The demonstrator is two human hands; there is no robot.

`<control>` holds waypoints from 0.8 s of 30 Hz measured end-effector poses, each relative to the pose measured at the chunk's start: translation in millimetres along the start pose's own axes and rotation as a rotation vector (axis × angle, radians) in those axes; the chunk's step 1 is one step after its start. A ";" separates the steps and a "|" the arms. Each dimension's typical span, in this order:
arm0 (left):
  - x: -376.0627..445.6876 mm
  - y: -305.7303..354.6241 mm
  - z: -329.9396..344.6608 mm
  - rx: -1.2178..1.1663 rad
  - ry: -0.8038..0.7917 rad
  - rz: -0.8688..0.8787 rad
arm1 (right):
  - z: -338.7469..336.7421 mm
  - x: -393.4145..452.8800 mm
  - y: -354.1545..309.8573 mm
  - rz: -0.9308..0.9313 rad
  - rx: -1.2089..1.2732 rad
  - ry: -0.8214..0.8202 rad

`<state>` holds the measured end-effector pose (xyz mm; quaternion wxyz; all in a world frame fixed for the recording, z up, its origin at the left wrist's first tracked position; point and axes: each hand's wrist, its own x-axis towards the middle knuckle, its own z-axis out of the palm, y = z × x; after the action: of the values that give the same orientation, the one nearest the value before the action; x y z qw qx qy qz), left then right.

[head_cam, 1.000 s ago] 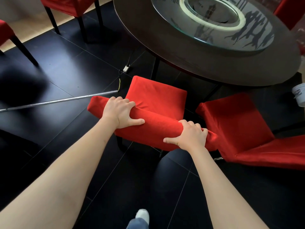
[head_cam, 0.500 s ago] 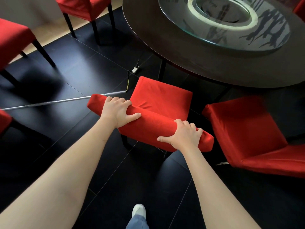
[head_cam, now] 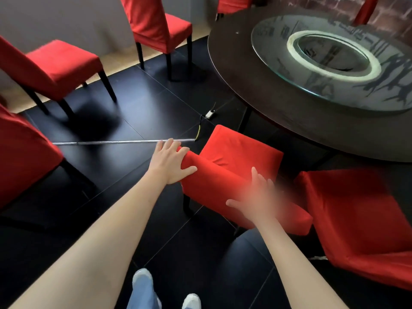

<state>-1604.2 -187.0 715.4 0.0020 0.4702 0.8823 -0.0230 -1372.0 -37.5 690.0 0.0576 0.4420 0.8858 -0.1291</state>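
Red chair (head_cam: 240, 152) centre, seat tucked under near edge of round table (head_cam: 289, 121). L hand (head_cam: 170, 161) rests on back's left end, fingers spread, thumb on near face. R hand (head_cam: 256, 201) blurred over back's right part, fingers spread; contact unclear.

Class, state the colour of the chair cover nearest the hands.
Plain bright red chair cover, best in the head view.

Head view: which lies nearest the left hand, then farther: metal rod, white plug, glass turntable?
1. Metal rod, on the floor, just beyond the left hand.
2. White plug, floor, farther ahead.
3. Glass turntable, on round table, right.
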 end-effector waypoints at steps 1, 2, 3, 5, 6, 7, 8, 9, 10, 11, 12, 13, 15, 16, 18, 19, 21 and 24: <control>-1.6 -15.9 -3.2 -0.005 0.010 -0.032 | -1.2 2.7 -15.7 -0.028 0.015 0.010; -3.3 -33.0 -7.1 -0.013 0.017 -0.069 | -2.5 6.3 -33.5 -0.066 0.023 0.018; -5.0 -50.8 -11.4 -0.021 0.024 -0.107 | -3.7 10.2 -52.0 -0.108 0.026 0.023; -9.4 -87.4 -19.2 -0.031 0.040 -0.177 | -5.6 18.5 -89.7 -0.186 0.036 0.032; -12.2 -106.0 -22.4 -0.038 0.049 -0.209 | -6.3 22.5 -108.7 -0.215 0.042 0.032; -16.0 -125.1 -25.4 -0.044 0.056 -0.239 | -6.4 26.2 -128.6 -0.236 0.047 0.024; -20.2 -144.4 -28.4 -0.045 0.061 -0.266 | -6.1 29.4 -148.8 -0.255 0.048 0.011; -24.8 -164.1 -30.8 -0.038 0.066 -0.287 | -5.2 32.0 -169.2 -0.277 0.048 0.001; -29.3 -184.9 -32.8 -0.028 0.076 -0.307 | -3.6 34.6 -190.3 -0.303 0.050 -0.003; -33.9 -206.9 -34.8 -0.019 0.085 -0.331 | -2.0 37.1 -212.0 -0.329 0.049 -0.002; -39.3 -230.0 -36.6 -0.015 0.091 -0.360 | -0.7 39.6 -234.5 -0.352 0.044 -0.002; -46.0 -254.1 -38.1 -0.012 0.088 -0.395 | 0.2 41.9 -258.0 -0.374 0.036 -0.007; -62.6 -301.9 -39.0 0.001 0.072 -0.476 | 2.8 43.3 -304.1 -0.425 0.028 -0.024; -70.5 -325.4 -39.1 0.008 0.074 -0.523 | 5.6 43.5 -325.8 -0.461 0.036 -0.021; -85.7 -366.3 -41.3 0.011 0.077 -0.610 | 9.7 44.0 -366.6 -0.527 0.058 -0.018; -93.5 -383.1 -42.4 0.009 0.079 -0.637 | 11.0 45.0 -385.8 -0.553 0.068 -0.023; -109.3 -410.6 -44.7 0.018 0.070 -0.675 | 13.7 45.4 -422.3 -0.597 0.079 -0.048; -129.1 -448.6 -49.5 0.031 0.089 -0.753 | 16.3 46.6 -474.4 -0.675 0.088 -0.063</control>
<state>-1903.5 -541.7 785.4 -0.0520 0.1135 0.9921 -0.0149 -1778.9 -279.5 748.6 0.0198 0.1220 0.9735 -0.1926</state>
